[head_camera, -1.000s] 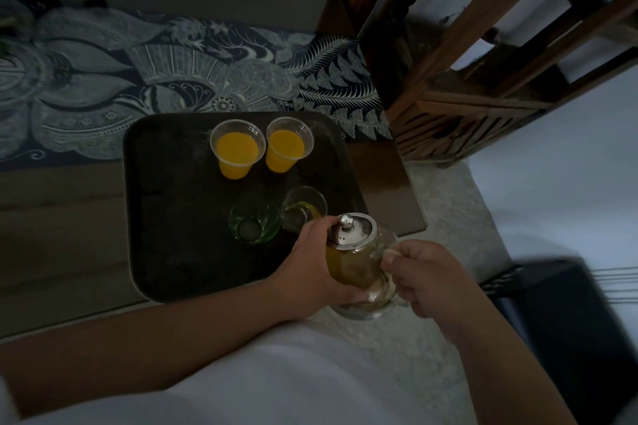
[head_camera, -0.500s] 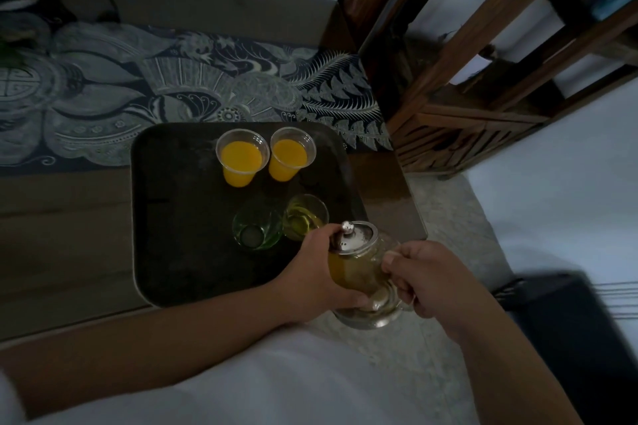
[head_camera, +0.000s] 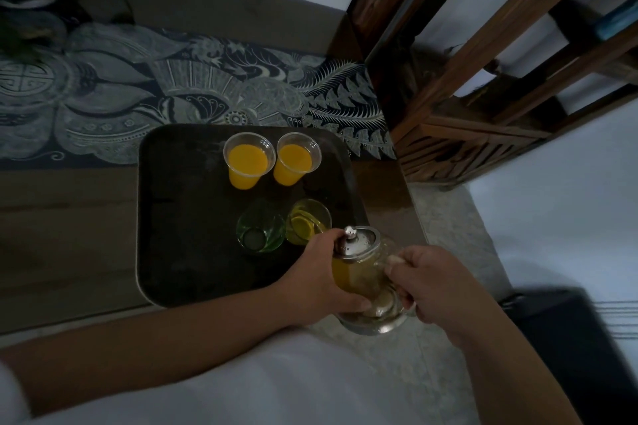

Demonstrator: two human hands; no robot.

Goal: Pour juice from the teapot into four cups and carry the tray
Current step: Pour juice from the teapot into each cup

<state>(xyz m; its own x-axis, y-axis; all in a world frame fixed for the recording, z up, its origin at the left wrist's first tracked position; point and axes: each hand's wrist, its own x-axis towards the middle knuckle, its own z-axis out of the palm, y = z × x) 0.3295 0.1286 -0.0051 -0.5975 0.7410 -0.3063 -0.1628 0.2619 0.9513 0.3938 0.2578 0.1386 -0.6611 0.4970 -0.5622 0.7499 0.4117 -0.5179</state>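
- A dark tray (head_camera: 165, 217) lies on a low wooden table (head_camera: 69, 217), its far edge over a patterned cloth (head_camera: 138, 97).
- Two clear cups (head_camera: 248, 160) (head_camera: 297, 159) stand side by side at the far side of the tray, each filled with orange juice.
- Two more cups stand nearer: a green one (head_camera: 259, 231), empty, and just to its right a yellowish one (head_camera: 308, 221) with a little juice in the bottom.
- The glass teapot (head_camera: 366, 272), with a metal lid (head_camera: 357, 242), is tilted toward the yellowish cup, at the near right corner of the tray; it is part full of juice.
- The left hand (head_camera: 322, 281) has its grip clasped round the teapot's body.
- The right hand (head_camera: 438, 286) has its grip clenched on the teapot's handle.
- A wooden shelf (head_camera: 500, 79) stands to the right.
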